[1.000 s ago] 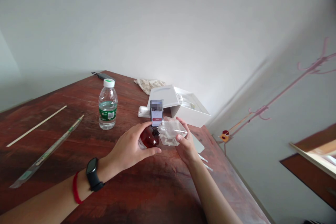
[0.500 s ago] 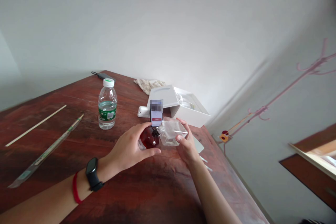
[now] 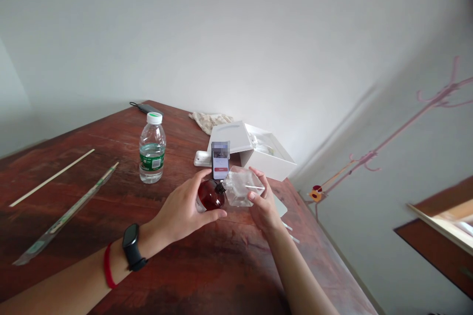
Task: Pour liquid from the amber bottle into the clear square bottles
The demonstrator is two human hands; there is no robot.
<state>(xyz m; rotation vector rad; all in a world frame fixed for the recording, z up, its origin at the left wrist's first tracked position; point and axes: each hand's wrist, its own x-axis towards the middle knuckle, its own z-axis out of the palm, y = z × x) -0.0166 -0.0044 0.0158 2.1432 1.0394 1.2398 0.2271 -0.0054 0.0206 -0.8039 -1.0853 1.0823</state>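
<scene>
My left hand [image 3: 186,204] is wrapped round a reddish-brown bottle [image 3: 212,195] with a black neck, tipped so that its neck points right. Opposite it, my right hand [image 3: 264,202] grips a clear square glass bottle [image 3: 242,186], also tilted, with its neck towards the left. The two necks meet or nearly meet; whether they touch I cannot tell. A thin white stick [image 3: 254,187] shows at the glass bottle. Just behind the bottles stands a phone [image 3: 220,161] with a lit screen, upright against a white box.
A water bottle [image 3: 152,150] with a green label stands left of centre. Further left lie a bare wooden stick [image 3: 51,177] and a wrapped pair of chopsticks [image 3: 70,211]. An open white box [image 3: 271,157] and a cloth [image 3: 209,120] lie at the back. A pink coat rack [image 3: 399,130] leans at right.
The view has shifted very slightly. Both hands keep their hold on the bottles, with hardly any movement.
</scene>
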